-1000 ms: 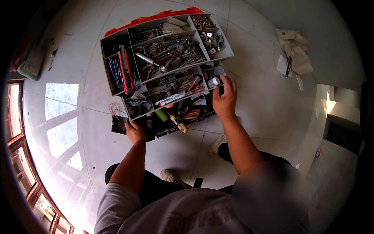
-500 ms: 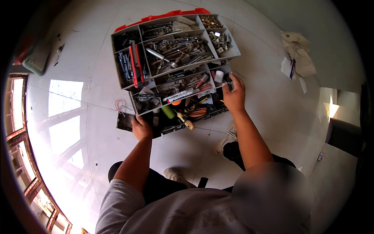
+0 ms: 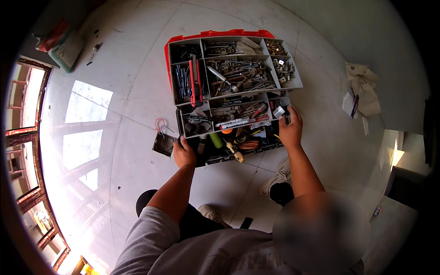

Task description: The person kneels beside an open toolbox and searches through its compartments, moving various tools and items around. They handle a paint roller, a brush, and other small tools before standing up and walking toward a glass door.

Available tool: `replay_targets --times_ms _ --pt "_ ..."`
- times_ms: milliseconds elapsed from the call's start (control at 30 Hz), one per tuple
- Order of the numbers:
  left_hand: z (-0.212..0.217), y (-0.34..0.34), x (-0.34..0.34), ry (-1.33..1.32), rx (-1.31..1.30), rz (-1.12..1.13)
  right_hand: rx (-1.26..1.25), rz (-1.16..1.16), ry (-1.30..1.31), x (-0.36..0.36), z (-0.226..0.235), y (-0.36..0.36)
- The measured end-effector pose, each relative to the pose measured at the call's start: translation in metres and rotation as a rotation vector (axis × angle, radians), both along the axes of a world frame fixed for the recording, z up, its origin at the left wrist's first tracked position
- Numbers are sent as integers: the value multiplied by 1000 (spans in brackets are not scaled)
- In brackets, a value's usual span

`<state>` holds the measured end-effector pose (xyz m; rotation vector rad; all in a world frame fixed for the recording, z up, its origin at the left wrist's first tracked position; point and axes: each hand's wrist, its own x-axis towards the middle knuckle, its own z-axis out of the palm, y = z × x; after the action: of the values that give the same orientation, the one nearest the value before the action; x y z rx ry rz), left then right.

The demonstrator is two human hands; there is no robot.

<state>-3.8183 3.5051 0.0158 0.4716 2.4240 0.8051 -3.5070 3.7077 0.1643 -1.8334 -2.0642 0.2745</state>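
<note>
Nearby we see a crumpled cloth (image 3: 363, 87) on the tiled floor (image 3: 114, 91); our left hand (image 3: 184, 153) and right hand (image 3: 290, 130) grip opposite ends of the open toolbox (image 3: 229, 96) between them.

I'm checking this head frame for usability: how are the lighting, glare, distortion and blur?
Head view: sunlight throws bright window patches on the glossy floor, washing out the left side; fisheye bends the tile lines near the rim; corners are black; the toolbox and both hands, left hand and right hand, look sharp; a blurred patch covers the lower right.
</note>
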Motion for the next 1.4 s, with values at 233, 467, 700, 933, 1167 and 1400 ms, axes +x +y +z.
replay_targets --times_ms 233,467,700,933,1167,1400 --pt "1 0 0 -35 11 15 -13 15 59 -3 1 -12" --pt "3 1 -2 -26 29 23 60 139 116 -39 -27 -102" --pt "3 1 -1 -30 7 29 -249 291 -221 -43 -54 -142" --pt "-2 1 -2 34 24 35 -379 479 -168 -42 -57 -114" --pt "11 3 -1 -35 8 63 -123 523 -273 -46 -82 -114" --pt "9 7 -2 -16 -19 88 -73 530 -293 -42 -102 -112"
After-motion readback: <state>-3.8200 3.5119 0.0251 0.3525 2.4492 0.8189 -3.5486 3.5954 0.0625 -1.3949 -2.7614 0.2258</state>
